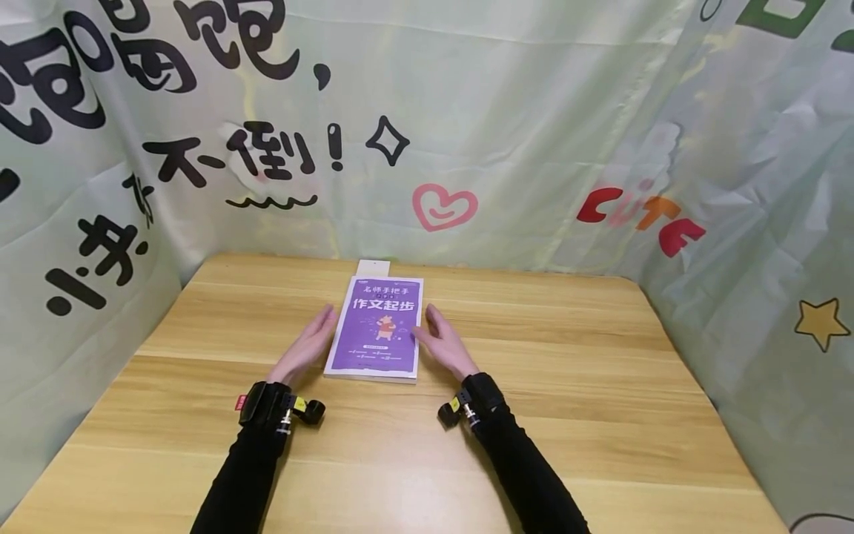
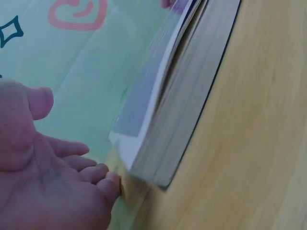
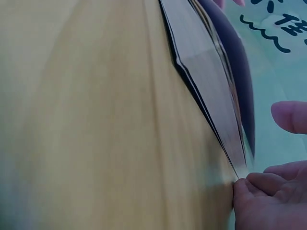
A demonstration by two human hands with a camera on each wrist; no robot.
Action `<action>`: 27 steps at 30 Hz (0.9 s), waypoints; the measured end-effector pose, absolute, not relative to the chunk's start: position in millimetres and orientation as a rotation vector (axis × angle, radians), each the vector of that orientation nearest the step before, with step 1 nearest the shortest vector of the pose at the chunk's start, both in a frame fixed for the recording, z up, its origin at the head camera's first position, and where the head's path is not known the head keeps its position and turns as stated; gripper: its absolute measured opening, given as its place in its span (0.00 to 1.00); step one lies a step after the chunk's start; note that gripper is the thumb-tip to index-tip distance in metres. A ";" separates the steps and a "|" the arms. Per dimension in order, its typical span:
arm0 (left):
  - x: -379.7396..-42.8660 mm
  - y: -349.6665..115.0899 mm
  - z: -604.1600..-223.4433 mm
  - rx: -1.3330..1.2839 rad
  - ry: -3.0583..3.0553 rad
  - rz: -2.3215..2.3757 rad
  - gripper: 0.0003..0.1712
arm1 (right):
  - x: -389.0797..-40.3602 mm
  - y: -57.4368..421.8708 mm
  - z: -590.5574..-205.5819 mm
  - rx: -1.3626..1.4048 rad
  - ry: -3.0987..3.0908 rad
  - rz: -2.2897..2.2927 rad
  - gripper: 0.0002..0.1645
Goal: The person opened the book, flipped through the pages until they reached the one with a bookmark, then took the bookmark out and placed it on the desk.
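The left hand (image 1: 305,350) reaches forward with its palm turned inward, its fingers stretched loosely, thumb raised apart from them and nothing held. The right hand (image 1: 448,347) mirrors it, fingers loosely bent with a wide gap to the thumb, not gripping anything. Between the two sets of fingers, a thick purple-covered paperback book with white lettering and a small cartoon figure (image 1: 363,345) lies on the pale wood-grain worktop (image 1: 567,356). The right fingertips meet a corner of the book's page edge in the right wrist view, and the left fingers are just beside a corner in the left wrist view; whether they touch it is hard to tell. Beyond the fingers, a flat white piece (image 1: 372,268) sticks out past the book's far end, the rest of it hidden. Behind the fingers, black straps with small cameras (image 1: 267,404) circle both wrists, and the black sleeves (image 1: 240,475) are cut off by the head view's lower edge. Both wrist views crop the palms and the book's far end, and the cover's smallest print is too fine to read.
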State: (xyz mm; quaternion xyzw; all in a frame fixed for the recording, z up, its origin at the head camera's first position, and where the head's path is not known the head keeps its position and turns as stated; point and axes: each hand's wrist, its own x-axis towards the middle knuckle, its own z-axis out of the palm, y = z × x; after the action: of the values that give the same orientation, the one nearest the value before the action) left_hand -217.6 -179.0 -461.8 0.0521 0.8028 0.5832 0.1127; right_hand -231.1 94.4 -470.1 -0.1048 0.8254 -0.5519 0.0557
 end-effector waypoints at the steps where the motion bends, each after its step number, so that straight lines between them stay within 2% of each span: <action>1: -218.8 -178.2 -462.4 0.134 2.344 1.733 0.38 | -232.4 91.5 -470.1 -0.331 2.504 -1.676 0.44; 6: -226.0 -176.4 -466.5 0.090 2.259 1.838 0.40 | -239.1 80.3 -471.0 -0.337 2.510 -1.652 0.45; 12: -234.5 -175.2 -471.2 0.160 2.199 1.929 0.38 | -244.0 74.7 -471.5 -0.346 2.557 -1.582 0.48; 23: -233.7 -166.8 -468.3 0.181 2.369 1.733 0.39 | -242.3 69.4 -469.8 -0.288 2.582 -1.575 0.52; 27: -230.1 -164.3 -468.4 0.217 2.387 1.704 0.40 | -242.0 70.3 -470.3 -0.289 2.634 -1.485 0.49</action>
State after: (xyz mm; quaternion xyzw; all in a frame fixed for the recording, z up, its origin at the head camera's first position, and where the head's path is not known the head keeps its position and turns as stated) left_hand -230.1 -164.3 -468.4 0.0734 0.8075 0.5766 0.1001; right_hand -242.0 70.3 -470.3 -0.0950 0.8661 -0.4881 0.0520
